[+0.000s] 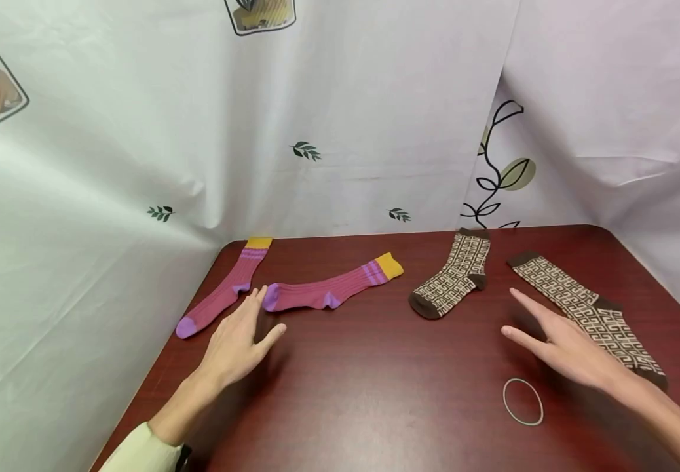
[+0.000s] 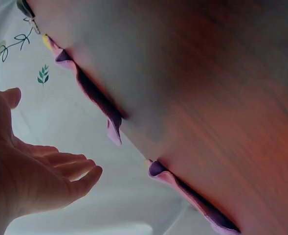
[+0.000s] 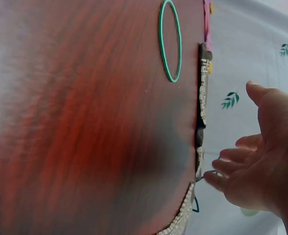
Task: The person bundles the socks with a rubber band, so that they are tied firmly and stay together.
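Observation:
Four socks would be two pairs: a magenta sock (image 1: 226, 290) with yellow cuff lies at the far left, and a matching magenta sock (image 1: 316, 294) lies beside it. A brown-and-cream patterned sock (image 1: 454, 274) rests at the back right; its match, another patterned sock (image 1: 587, 308), slants along the right side. My left hand (image 1: 234, 344) hovers over the table with fingers extended, fingertips near the magenta socks. My right hand (image 1: 570, 347) is held with straight fingers, overlapping the right patterned sock in the head view. Both hands hold nothing.
A thin green elastic band (image 3: 161, 41) lies on the dark red table (image 1: 375, 393), left of the right forearm. White printed curtain (image 1: 375, 98) hangs behind the table and along both sides.

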Available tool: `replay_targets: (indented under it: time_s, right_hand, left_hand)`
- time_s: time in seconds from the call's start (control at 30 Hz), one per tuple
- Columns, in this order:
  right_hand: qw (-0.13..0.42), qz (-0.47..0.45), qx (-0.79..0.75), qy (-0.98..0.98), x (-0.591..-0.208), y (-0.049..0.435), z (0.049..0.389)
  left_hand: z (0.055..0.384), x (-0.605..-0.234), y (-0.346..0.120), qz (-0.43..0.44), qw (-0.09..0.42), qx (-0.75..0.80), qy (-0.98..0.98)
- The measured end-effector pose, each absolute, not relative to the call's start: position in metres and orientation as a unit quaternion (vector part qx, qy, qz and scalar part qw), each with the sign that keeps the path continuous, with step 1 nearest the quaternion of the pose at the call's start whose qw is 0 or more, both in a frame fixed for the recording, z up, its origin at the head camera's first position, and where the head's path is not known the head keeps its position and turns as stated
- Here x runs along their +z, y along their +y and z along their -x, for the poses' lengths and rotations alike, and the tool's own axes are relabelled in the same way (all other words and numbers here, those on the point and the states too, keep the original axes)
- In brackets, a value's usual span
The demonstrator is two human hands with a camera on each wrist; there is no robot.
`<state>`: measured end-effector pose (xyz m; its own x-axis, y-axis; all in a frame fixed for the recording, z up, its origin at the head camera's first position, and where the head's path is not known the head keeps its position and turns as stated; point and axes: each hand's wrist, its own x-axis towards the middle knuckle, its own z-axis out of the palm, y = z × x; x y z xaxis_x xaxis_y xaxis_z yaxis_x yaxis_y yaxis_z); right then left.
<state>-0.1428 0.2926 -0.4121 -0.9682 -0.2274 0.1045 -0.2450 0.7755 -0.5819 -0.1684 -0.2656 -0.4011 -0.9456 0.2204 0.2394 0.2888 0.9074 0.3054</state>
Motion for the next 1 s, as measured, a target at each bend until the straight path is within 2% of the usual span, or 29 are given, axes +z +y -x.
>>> replay_targets:
  time_s: [0.2, 0.6, 1.0]
  right_hand:
    - [0.033, -0.136, 0.307, -0.941, -0.411, 0.282, 0.158]
    - [0.070, -0.163, 0.328, -0.928, -0.412, 0.256, 0.178]
    - [0.051, -0.162, 0.398, -0.902, -0.416, 0.235, 0.203]
  left_hand:
    - [0.177, -0.398, -0.270, 0.114, 0.093, -0.207, -0.967]
    - [0.192, -0.400, -0.276, 0.102, 0.112, -0.260, -0.954]
    - [0.207, -0.403, -0.281, 0.086, 0.107, -0.299, -0.944]
